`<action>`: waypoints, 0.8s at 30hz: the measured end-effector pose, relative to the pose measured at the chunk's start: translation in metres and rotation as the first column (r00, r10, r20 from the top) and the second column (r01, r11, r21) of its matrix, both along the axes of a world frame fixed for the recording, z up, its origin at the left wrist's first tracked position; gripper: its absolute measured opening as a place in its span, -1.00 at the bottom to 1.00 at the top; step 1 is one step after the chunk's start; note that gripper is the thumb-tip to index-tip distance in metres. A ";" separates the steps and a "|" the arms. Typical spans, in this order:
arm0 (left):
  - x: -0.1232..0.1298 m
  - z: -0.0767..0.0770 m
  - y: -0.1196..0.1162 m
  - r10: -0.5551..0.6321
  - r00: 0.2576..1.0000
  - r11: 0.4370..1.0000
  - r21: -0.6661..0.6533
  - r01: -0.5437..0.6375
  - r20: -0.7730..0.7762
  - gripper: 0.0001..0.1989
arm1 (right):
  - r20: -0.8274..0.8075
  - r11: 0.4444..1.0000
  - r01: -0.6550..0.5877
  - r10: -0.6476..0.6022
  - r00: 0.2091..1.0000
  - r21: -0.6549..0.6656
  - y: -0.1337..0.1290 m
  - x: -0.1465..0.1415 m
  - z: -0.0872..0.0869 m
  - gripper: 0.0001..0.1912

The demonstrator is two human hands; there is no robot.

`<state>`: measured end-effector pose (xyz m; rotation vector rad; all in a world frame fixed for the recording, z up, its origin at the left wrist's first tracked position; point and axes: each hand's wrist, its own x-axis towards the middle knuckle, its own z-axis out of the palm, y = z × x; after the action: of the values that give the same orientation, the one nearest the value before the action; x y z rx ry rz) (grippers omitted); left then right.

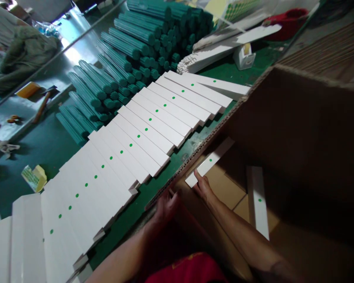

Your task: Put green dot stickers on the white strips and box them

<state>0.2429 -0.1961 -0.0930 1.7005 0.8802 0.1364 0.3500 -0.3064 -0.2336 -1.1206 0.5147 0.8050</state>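
Note:
Inside a large cardboard carton (306, 106), my right hand (203, 185) grips the near end of a long white box (211, 160) with a green dot sticker. That box lies slanted along the carton's left wall. At the near corner of the carton, my left hand (167, 202) has its fingers curled at the cardboard edge; its fingertips are partly in shadow. Another long white box (259, 202) with a green dot is farther right in the carton. On the green table to the left, an overlapping row of similar white boxes (118, 157) bears green dots.
Stacked green ribbed rods (153, 39) lie behind the row. Flattened white cartons (224, 43), a small white box (244, 57) and a red container (287, 23) are at the far end. A yellow sticker sheet (34, 177) lies left, on the green table surface (147, 192).

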 end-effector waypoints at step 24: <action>0.012 0.011 0.002 0.014 0.999 0.999 0.039 -0.015 0.037 -0.79 | 0.196 0.975 -0.083 0.124 0.973 -0.205 0.015 0.005 -0.013 -0.47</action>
<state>0.2547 -0.1940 -0.0822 1.7233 0.8680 0.1954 0.3545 -0.2914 -0.2463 -1.4069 0.3666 0.7278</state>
